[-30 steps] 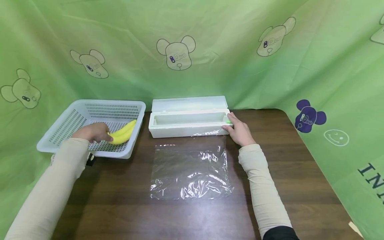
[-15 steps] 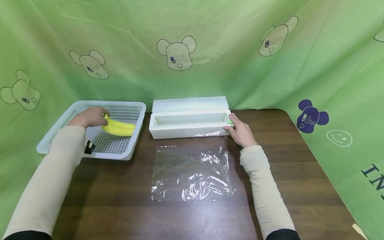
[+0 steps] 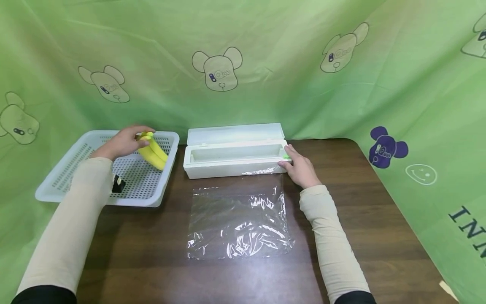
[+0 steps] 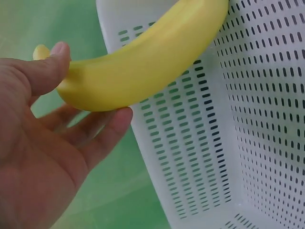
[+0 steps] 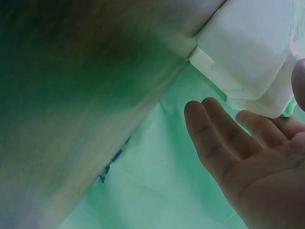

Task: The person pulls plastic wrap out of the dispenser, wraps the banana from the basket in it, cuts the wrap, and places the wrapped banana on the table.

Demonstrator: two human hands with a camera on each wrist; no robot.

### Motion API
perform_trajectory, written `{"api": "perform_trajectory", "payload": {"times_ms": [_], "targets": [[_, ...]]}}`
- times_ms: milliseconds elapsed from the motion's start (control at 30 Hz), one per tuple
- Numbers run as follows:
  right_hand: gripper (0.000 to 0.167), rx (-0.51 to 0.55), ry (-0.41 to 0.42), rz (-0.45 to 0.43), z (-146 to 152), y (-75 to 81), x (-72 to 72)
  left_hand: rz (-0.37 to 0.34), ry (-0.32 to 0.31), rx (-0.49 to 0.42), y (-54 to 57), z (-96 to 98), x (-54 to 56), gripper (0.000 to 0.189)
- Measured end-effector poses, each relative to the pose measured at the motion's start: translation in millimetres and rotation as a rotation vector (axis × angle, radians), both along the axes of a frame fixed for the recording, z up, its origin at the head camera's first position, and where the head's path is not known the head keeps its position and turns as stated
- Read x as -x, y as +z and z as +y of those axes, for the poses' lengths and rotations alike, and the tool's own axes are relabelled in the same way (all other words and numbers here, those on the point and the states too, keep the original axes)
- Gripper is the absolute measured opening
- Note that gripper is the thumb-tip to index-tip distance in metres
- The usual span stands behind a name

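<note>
My left hand (image 3: 123, 141) grips a small yellow bunch of bananas (image 3: 155, 154) near its stem end, over the right part of the white basket (image 3: 146, 197). In the left wrist view the thumb lies on top of a banana (image 4: 143, 71) and the fingertips are under it. My right hand (image 3: 301, 169) rests at the right end of a long white plastic wrap dispenser (image 3: 228, 171), thumb on the front, fingers along the end. A sheet of clear plastic wrap (image 3: 239, 223) lies flat on the table in front of the dispenser.
The dispenser's lid (image 3: 235, 133) stands open at the back, and a green tab (image 3: 286, 155) shows at its right end. A green printed cloth (image 3: 265, 63) hangs behind the dark wooden table (image 3: 379, 236). A black wrist device (image 3: 118, 184) sits by the left sleeve.
My left hand has raised the bananas from the basket's floor and moved them back and slightly right, swinging the stem end upward. The right hand has kept its place on the dispenser.
</note>
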State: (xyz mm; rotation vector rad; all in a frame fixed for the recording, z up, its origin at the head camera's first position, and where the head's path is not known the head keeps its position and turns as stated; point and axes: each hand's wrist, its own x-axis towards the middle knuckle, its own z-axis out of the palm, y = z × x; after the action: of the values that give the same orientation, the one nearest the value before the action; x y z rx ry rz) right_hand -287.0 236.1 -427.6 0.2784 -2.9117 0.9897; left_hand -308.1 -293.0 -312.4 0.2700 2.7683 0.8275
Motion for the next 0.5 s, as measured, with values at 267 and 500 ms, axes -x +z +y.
{"api": "perform_trajectory", "payload": {"times_ms": [267,500], "targets": [[0.066,0.010,0.001,0.015,-1.9,1.0,0.4,0.021,0.019,-0.016,6.8,-6.7,-8.9,0.048],[0.067,0.003,-0.006,0.004,-1.5,0.2,-0.9,0.070,0.056,-0.045,23.1,-12.4,-21.8,0.049]]}}
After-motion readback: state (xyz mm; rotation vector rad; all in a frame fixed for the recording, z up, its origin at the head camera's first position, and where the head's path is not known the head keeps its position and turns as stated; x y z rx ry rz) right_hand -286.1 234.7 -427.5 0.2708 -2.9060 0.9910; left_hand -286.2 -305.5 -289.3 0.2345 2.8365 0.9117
